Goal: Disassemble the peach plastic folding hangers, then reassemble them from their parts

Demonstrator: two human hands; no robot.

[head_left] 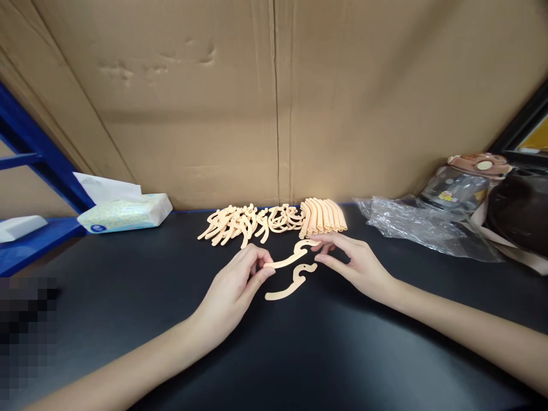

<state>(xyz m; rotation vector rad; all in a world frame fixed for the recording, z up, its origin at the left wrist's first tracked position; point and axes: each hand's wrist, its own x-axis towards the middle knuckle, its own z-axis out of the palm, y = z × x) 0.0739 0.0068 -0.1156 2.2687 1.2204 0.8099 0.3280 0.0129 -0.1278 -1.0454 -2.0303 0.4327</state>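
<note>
My left hand [237, 277] pinches the straighter end of a curved, peach-coloured plastic piece [285, 262], shaped like half of a folding hanger, between thumb and fingers. At its hooked end are the fingers of my right hand [351, 260], index fingertip on the piece and thumb just below. The held piece is above the black table. A second piece of the same shape [285, 292] lies flat just below it, nearer to me, with a small hole by its hook.
Behind my hands lie a loose heap of similar pieces [231, 222], some ring-like hooked pieces [286, 218] and a neat row of pieces [323, 216]. A tissue pack [128, 214] stands left. Clear plastic bags [398, 220], a bottle [458, 185] and a dark bag [520, 211] are right. Cardboard [192, 114] walls the back.
</note>
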